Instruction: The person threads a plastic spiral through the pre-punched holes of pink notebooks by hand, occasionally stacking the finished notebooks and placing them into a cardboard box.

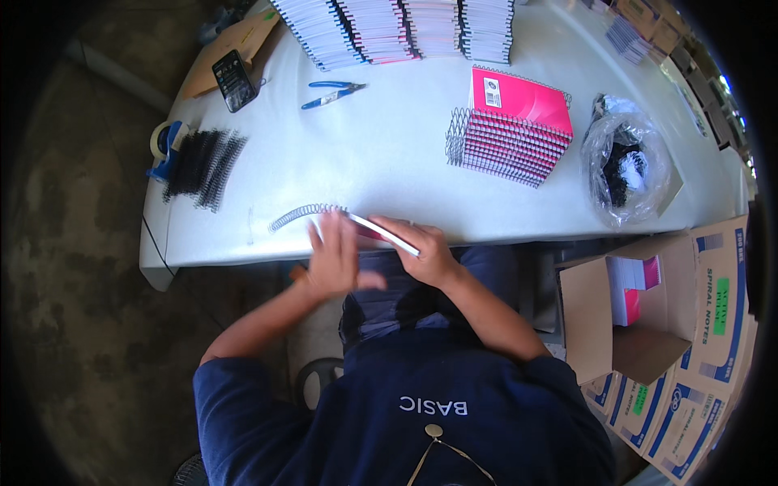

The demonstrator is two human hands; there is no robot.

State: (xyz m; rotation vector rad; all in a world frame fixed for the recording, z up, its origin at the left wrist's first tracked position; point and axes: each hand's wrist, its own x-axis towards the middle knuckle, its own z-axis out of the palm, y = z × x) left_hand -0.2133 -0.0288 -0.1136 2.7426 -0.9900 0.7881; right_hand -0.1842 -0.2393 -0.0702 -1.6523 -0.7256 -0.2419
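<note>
Near the table's front edge my right hand point(421, 251) grips a thin notebook point(392, 233), tilted so its white page edge shows, with a bit of pink cover below. A spiral wire coil point(298, 215) runs out to the left from the notebook's upper end and bends downward. My left hand point(334, 257) is held beside that end with fingers stretched and thumb apart, slightly blurred. Its fingertips overlap the coil, but whether they touch it I cannot tell. Farther right lies a stack of pink spiral notebooks point(519, 101), its top one turned at an angle.
Tall notebook stacks point(433, 32) line the far side. Blue-handled pliers point(334, 95), a phone point(234, 81), a tape dispenser point(166, 150) and black coils point(204, 168) lie left. A plastic bag point(626, 170) sits right, above an opened carton point(587, 316) holding notebooks.
</note>
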